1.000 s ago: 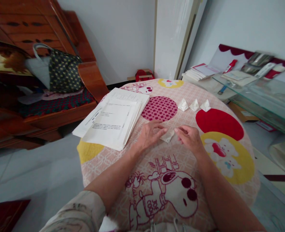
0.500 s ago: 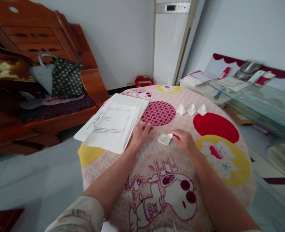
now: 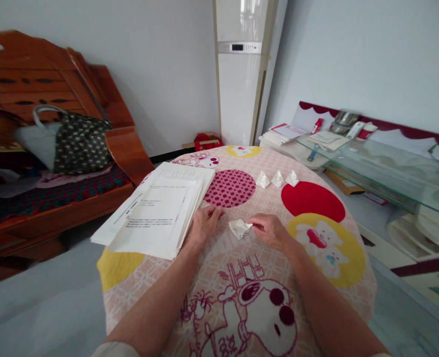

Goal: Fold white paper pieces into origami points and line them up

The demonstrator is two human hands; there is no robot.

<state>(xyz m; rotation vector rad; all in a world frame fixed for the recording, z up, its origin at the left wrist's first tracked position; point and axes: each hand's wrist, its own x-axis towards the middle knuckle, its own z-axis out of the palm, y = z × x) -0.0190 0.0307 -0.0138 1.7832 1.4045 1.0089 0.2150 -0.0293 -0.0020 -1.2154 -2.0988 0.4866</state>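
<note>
A small folded white paper piece (image 3: 239, 228) sits at the middle of the round table, one corner pinched between the thumb and fingers of my right hand (image 3: 273, 232). To its left my left hand (image 3: 205, 224) rests on the tablecloth with its fingers curled together, apart from the folded paper, and nothing shows in it. A stack of printed sheets (image 3: 156, 208) lies right beside my left hand. Further back stand three small folded paper pieces with pointed tops in a row: the left one (image 3: 263, 180), the middle one (image 3: 278, 179) and the right one (image 3: 292, 178).
A patterned tablecloth (image 3: 212, 258) covers the round table. At the right stands a glass shelf (image 3: 383, 173) with papers, a metal pot (image 3: 345, 119) and a cup. A wooden bench (image 3: 126, 153) holding a dark patterned bag (image 3: 81, 141) is at the left. A tall white cabinet unit (image 3: 237, 89) stands behind.
The view has tilted up and shifted to the right. My right hand keeps its pinch on the folded paper, which sits slightly turned. My left hand stays beside the sheets.
</note>
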